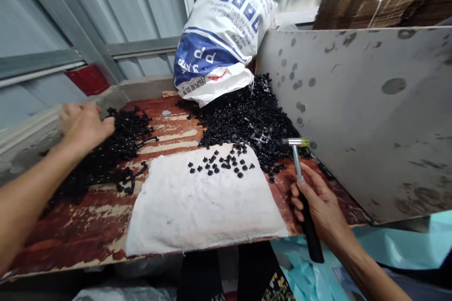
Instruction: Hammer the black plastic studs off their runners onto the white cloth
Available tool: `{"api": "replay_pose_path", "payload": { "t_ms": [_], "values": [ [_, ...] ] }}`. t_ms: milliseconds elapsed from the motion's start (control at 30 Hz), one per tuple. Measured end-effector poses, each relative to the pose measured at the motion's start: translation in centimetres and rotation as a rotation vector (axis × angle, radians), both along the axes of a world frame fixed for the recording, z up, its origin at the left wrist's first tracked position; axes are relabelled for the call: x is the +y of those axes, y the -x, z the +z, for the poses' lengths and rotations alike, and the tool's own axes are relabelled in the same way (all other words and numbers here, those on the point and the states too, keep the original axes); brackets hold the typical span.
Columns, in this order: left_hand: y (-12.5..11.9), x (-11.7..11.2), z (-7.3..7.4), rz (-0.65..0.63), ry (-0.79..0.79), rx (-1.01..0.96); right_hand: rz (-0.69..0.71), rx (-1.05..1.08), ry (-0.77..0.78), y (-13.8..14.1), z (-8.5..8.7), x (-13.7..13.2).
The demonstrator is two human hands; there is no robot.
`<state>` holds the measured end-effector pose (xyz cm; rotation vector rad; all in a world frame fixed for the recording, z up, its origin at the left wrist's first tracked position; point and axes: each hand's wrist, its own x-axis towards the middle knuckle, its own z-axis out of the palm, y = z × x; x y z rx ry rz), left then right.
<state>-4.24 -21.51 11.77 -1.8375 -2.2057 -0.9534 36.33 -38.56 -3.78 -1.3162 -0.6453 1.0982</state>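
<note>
My right hand [319,207] is wrapped round the black grip of a small hammer [300,169] whose metal head points up at the right edge of the board. My left hand [84,124] reaches out to the far left and rests, fingers curled, on a heap of black plastic frames [116,150]; whether it grips any is hidden. Between my hands lies a white cloth pad [197,207] with several small black studs [219,164] scattered on its far edge. A big pile of loose black parts [247,117] lies behind the pad.
The worn red wooden board [81,225] carries everything. A white and blue sack [222,37] leans at the back. A grey spotted panel [360,113] walls off the right side. Cardboard [367,9] is stacked behind it. Light blue plastic [395,244] lies below right.
</note>
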Motion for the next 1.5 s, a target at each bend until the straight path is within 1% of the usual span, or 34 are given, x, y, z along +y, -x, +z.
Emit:
{"api": "replay_pose_path", "payload": {
  "t_ms": [33, 67, 167, 233, 267, 300, 367, 433, 533, 667, 733, 800, 867, 967, 1067, 1167, 1233, 1333, 1433, 1500],
  "values": [
    [-1.4, 0.6, -0.6, -0.019, 0.084, -0.068, -0.006, 0.004, 0.009, 0.0, 0.0, 0.1],
    [-3.4, 1.3, -1.6, -0.083, 0.167, -0.101, -0.007, 0.000, 0.017, 0.1, 0.1, 0.2],
    [-10.6, 3.4, -6.0, -0.225, 0.358, -0.221, -0.001, -0.005, 0.034, 0.1, 0.3, 0.4],
    [-14.6, 5.0, -8.6, -0.261, 0.436, -0.323, -0.002, -0.002, 0.043, 0.0, 0.3, 0.4],
    [-16.1, 5.7, -9.5, -0.267, 0.451, -0.378, 0.000, -0.002, 0.049, -0.1, 0.2, 0.4],
    [-17.2, 6.3, -10.1, -0.267, 0.459, -0.434, 0.002, -0.002, 0.053, -0.2, 0.2, 0.4],
    [-18.5, 7.1, -10.4, -0.268, 0.479, -0.546, 0.006, 0.004, 0.049, -0.3, 0.1, 0.3],
    [-19.1, 7.3, -9.8, -0.288, 0.512, -0.658, 0.009, 0.022, 0.035, -0.3, 0.0, 0.2],
    [-19.6, 6.1, -8.2, -0.376, 0.555, -0.820, 0.005, 0.055, 0.009, -0.4, -0.1, 0.2],
    [-19.8, 2.9, -6.4, -0.525, 0.594, -1.016, 0.012, 0.057, -0.018, -0.6, -0.2, 0.4],
    [-19.7, 0.9, -5.9, -0.573, 0.600, -1.136, 0.052, 0.029, -0.031, -0.6, -0.3, 0.3],
    [-19.8, -1.2, -5.9, -0.606, 0.608, -1.236, 0.098, 0.001, -0.057, -0.2, -0.4, 0.0],
    [-20.0, -3.5, -6.1, -0.634, 0.660, -1.292, 0.140, -0.014, -0.095, 0.7, -0.2, -0.5],
    [-20.6, -6.9, -6.9, -0.652, 0.798, -1.373, 0.226, -0.006, -0.174, 2.3, 0.7, -1.0],
    [-20.8, -9.7, -8.2, -0.618, 0.982, -1.458, 0.283, -0.011, -0.273, 3.4, 1.8, -1.3],
    [-20.5, -11.8, -9.7, -0.596, 1.208, -1.507, 0.375, -0.046, -0.306, 3.8, 2.4, -1.9],
    [-20.0, -13.0, -10.5, -0.590, 1.317, -1.534, 0.435, -0.049, -0.313, 4.1, 2.3, -2.4],
    [-19.5, -14.3, -11.1, -0.593, 1.414, -1.559, 0.439, -0.059, -0.326, 4.6, 2.1, -3.1],
    [-19.1, -14.7, -11.0, -0.633, 1.408, -1.611, 0.440, -0.107, -0.285, 5.0, 2.1, -3.3],
    [-19.0, -14.7, -11.0, -0.658, 1.387, -1.680, 0.454, -0.086, -0.245, 5.0, 2.2, -3.3]
  ]
}}
